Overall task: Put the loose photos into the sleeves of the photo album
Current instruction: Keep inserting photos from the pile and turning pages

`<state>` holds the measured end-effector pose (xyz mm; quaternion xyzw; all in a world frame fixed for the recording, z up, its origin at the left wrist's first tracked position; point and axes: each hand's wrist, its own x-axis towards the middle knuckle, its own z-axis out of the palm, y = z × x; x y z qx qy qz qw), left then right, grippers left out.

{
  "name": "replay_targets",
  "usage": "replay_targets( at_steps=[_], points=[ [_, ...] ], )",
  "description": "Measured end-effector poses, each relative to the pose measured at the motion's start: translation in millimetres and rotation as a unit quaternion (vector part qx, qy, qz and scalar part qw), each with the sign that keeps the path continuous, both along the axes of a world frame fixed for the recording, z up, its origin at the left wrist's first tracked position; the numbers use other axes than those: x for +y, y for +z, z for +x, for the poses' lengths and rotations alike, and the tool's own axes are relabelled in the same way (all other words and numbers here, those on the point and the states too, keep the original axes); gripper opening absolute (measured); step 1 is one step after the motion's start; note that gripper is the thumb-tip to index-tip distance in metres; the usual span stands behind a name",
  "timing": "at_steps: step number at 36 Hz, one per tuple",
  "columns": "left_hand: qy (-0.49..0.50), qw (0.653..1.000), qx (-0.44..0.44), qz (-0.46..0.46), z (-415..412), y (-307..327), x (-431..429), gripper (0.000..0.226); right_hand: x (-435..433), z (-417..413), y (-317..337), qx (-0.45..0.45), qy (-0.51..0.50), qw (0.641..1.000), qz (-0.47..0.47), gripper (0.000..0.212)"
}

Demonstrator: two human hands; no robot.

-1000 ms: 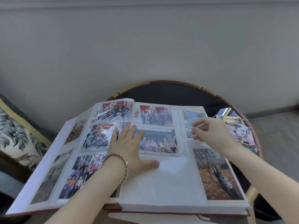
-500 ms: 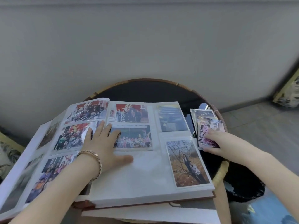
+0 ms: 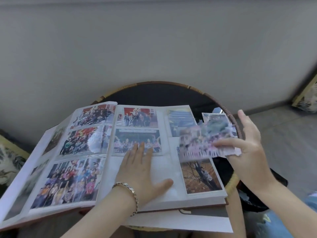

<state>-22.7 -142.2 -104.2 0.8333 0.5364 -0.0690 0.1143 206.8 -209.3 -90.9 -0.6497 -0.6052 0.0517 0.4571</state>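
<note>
Clearly the left hand [image 3: 142, 172] lies flat on the album [image 3: 180, 196] for a reason: its straight fingers and spread thumb press on the right-hand page, probably to keep the open book from shifting and to steady the empty sleeve [image 3: 164, 167] beneath it, which looks like the next free slot. The right hand [image 3: 252, 152] holds the loose photo [image 3: 202, 143] in the air above the page's right column. Its thumb lies across the print's front and its fingers stand straight behind it, a light pinch on the right end that leaves the other end free to lead into a sleeve. The print is blurred, so its picture is hard to read. It hangs between the upper right print and the tree photo [image 3: 200, 176], and hides whatever sleeve lies there. The album rests on a round dark table [image 3: 163, 95], and just past its right edge lies the pile [image 3: 215, 117] of prints not yet filed, close to the right hand. By count there are two hands, one album and one print in hand. Four filled sleeves show on the right page, and three large filled ones on the left page. More show on a leaf farther left, too blurred to number. I see one plainly empty sleeve. The pile shows only its top print, so its number cannot be told. One bracelet [image 3: 130, 188] circles the left wrist.
</note>
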Motion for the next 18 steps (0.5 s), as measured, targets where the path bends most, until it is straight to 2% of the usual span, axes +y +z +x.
replay_targets(
  at_steps=[2, 5, 12, 14, 15, 18],
  points=[
    [-0.001, 1.0, 0.011, 0.011, -0.2, -2.0, -1.9, 0.097, -5.6, -6.0, -5.6, 0.083, -0.002, 0.995, -0.061, 0.056],
    [-0.008, 0.999, 0.029, 0.012, -0.2, -1.9, -2.5, 0.091, -9.3, -1.5, -14.9, 0.133, 0.005, 0.982, -0.132, 0.06],
    [-0.02, 0.999, 0.035, 0.006, -0.6, -4.0, -1.0, 0.075, -14.3, 4.8, -4.1, 0.278, 0.038, 0.932, -0.229, 0.042],
    [-0.027, 0.999, 0.041, 0.006, -1.1, -3.7, -1.8, 0.071, -15.9, 4.9, 0.6, 0.296, 0.049, 0.921, -0.248, 0.044],
    [-0.03, 0.999, 0.043, 0.007, -1.5, -3.9, -2.4, 0.07, -17.2, 3.4, 2.0, 0.302, 0.045, 0.92, -0.247, 0.035],
    [-0.033, 0.998, 0.048, 0.011, -2.6, -5.1, -3.4, 0.067, -22.8, -4.3, 0.5, 0.253, 0.007, 0.94, -0.227, 0.03]
  ],
)
